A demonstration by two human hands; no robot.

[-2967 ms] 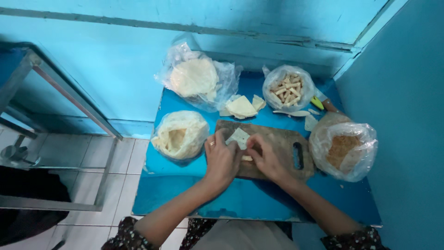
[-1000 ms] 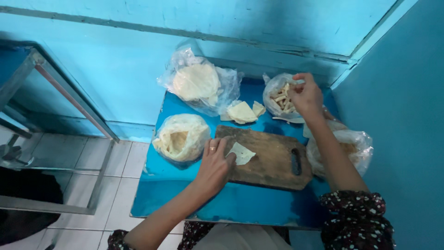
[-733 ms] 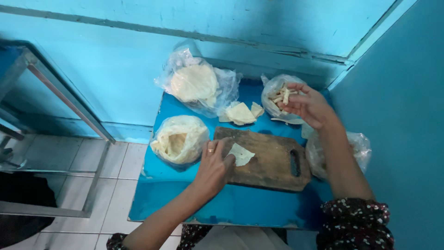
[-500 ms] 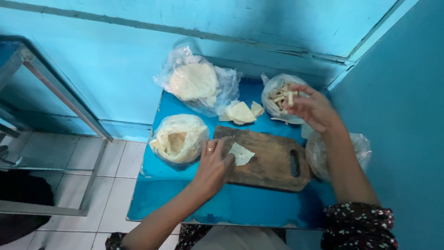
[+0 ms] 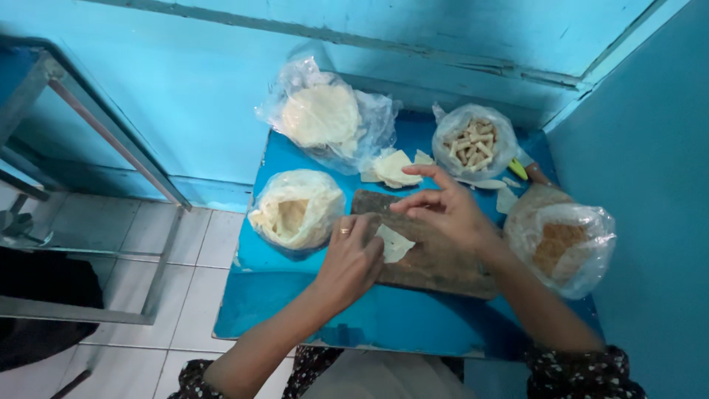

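A pale triangular pastry sheet (image 5: 395, 242) lies on a wooden cutting board (image 5: 436, 258) on a small blue table (image 5: 384, 318). My left hand (image 5: 353, 260), with a ring on one finger, rests its fingertips on the sheet's left edge. My right hand (image 5: 443, 210) hovers just above the board, right of the sheet, with fingers pinched together; whether it holds a small filling piece I cannot tell. A clear bag of pale stick-shaped pieces (image 5: 476, 142) sits at the back right.
A bag of round flat wrappers (image 5: 323, 118) is at the back left, a bag of folded pastries (image 5: 297, 210) at the left, a bag of brown crumbs (image 5: 565, 244) at the right. Cut sheet pieces (image 5: 395, 168) lie behind the board. Blue walls close the back and right; a metal frame (image 5: 111, 140) stands left.
My right hand has come back from the bag of stick pieces down to the board beside the sheet. My left hand has stayed on the sheet's edge.
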